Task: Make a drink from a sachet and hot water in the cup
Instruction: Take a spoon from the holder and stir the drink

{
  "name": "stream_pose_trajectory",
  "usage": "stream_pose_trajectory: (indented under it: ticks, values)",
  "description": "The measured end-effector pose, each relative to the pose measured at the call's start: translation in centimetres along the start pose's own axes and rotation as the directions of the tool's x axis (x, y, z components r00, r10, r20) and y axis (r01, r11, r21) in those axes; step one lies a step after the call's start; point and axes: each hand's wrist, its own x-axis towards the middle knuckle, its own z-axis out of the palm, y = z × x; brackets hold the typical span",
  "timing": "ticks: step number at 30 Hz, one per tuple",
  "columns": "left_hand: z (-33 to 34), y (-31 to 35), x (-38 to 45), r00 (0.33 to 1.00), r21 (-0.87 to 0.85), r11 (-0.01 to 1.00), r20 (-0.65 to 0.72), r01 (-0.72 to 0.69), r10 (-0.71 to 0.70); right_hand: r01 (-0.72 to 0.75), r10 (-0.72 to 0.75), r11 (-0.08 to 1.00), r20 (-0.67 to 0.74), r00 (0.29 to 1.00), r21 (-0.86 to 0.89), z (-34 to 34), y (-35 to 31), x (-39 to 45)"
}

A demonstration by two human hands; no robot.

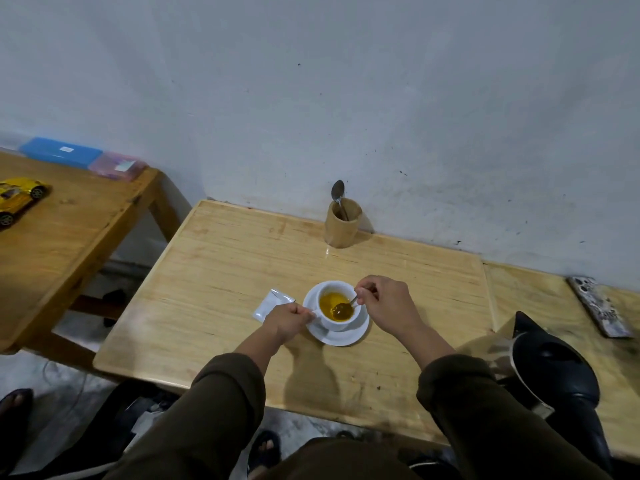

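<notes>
Two forearms in dark olive sleeves are seen nearest the camera, reaching forward over a pale wooden table. A white cup on a white saucer is taken as the landmark, set near the middle of the table.

Far to the left of the cup, on a separate wooden bench, a yellow toy car is seen, with a blue case and a pinkish clear box behind it against the wall. Just left of the cup, a white sachet is laid flat on the table, partly hidden by the left hand. That hand is closed on the cup's handle at the cup's left side, so the cup lies directly right of the grip.

The cup is filled with a yellow-orange liquid. A metal spoon is dipped into it, bowl down in the drink, and its handle is pinched between the fingertips of the right hand, which is held at the cup's right rim. The cup is thus placed between both hands.

Behind the cup, near the wall, a wooden holder is stood upright with another spoon in it. To the right of the cup and nearer the camera, a black and steel kettle is seen. Further right, a patterned flat object is laid on the table.
</notes>
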Motion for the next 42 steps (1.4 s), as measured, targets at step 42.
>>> stream_pose_trajectory:
  ticks: [42]
  values:
    - [0.3, -0.3, -0.6, 0.997, 0.01, 0.999, -0.05, -0.051, 0.051, 0.081, -0.083, 0.996, -0.052, 0.995, -0.027, 2.2, -1.0, 0.2]
